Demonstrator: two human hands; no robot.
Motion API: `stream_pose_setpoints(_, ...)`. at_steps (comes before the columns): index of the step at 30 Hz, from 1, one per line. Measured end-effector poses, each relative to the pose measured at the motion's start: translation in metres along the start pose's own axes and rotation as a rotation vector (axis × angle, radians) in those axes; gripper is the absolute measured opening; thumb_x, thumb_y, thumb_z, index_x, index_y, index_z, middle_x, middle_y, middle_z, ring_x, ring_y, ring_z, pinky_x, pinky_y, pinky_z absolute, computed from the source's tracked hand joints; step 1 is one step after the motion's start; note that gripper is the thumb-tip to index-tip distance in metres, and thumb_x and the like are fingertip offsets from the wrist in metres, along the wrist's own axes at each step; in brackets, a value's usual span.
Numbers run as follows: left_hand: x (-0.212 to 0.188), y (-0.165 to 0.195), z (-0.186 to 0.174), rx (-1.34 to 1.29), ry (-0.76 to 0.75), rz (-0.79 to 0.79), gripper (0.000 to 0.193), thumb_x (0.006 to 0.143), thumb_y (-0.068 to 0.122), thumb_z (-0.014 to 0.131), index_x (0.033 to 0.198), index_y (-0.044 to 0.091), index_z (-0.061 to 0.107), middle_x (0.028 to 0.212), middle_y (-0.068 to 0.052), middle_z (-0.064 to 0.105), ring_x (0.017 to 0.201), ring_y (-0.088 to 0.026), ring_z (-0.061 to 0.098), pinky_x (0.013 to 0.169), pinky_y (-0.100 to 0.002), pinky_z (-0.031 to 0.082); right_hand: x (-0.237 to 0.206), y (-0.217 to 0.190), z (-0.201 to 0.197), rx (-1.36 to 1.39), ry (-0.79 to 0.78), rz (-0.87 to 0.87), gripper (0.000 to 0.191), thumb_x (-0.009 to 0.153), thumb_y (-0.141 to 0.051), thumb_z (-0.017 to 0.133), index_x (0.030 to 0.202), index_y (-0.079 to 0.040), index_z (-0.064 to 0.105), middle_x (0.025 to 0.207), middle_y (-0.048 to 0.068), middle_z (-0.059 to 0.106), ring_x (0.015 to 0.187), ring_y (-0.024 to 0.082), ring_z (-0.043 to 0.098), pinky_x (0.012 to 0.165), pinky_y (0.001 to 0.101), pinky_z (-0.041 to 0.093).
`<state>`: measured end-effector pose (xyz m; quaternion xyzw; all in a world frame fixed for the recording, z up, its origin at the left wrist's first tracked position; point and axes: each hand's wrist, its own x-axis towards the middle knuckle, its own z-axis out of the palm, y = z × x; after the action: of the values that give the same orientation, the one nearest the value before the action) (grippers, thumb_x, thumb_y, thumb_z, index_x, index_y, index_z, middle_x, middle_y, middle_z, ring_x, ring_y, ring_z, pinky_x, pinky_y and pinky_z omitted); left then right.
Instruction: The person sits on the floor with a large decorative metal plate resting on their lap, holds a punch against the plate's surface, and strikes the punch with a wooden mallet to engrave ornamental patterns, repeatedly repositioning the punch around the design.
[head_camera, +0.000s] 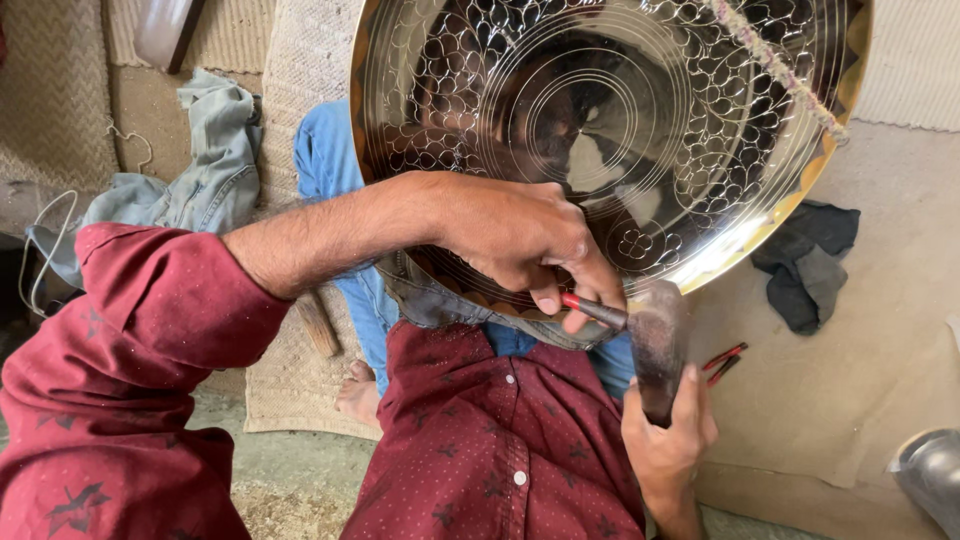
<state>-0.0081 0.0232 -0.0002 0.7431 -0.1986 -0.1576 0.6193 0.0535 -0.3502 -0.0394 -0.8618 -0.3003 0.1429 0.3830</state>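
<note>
A large round brass plate (700, 120), engraved with circles and floral lines, rests tilted on my lap. My left hand (520, 235) lies against its lower rim and pinches a thin chisel with a red band (592, 309), tip toward the plate's edge. My right hand (665, 430) grips a dark hammer (657, 345), whose head sits right at the chisel's end. I wear a maroon shirt and blue jeans.
A pale denim garment (205, 170) lies at the left on woven matting. A dark cloth (808, 258) and a red-handled tool (724, 361) lie on the beige floor at the right. A grey rounded object (930, 475) sits at the lower right corner.
</note>
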Motion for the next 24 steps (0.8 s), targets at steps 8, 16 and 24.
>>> stream_pose_setpoints(8,-0.013,0.004,0.016,0.120,0.280,-0.097,0.054,0.085,0.007,0.074,0.136,0.018,0.064,0.096,0.002,0.082,0.070,-0.012,0.075,0.056,-0.034,0.056,0.026,-0.013,-0.010,-0.123,-0.080,-0.244,0.078,0.083,0.006,0.077,0.149,0.005,0.037,0.099,0.013,0.068,0.087,0.019,0.068,0.083,0.0348,0.056)
stream_pose_setpoints(16,-0.022,0.016,0.039,0.272,0.706,-0.197,0.054,0.080,0.001,0.076,0.132,0.012,0.069,0.115,-0.008,0.078,0.081,-0.022,0.076,0.067,-0.036,0.060,0.096,-0.054,-0.047,-0.176,-0.291,-0.214,0.086,0.081,0.003,0.077,0.157,-0.004,0.039,0.099,0.016,0.069,0.084,0.024,0.069,0.075,0.0350,0.056)
stream_pose_setpoints(24,-0.029,0.031,0.044,0.199,0.840,-0.345,0.049,0.084,-0.002,0.075,0.131,0.006,0.065,0.104,-0.016,0.075,0.091,-0.030,0.076,0.070,-0.040,0.059,0.151,-0.094,-0.059,-0.436,-0.431,-0.471,0.084,0.078,0.003,0.078,0.155,-0.004,0.047,0.125,0.025,0.069,0.100,0.033,0.072,0.087,0.0379,0.057)
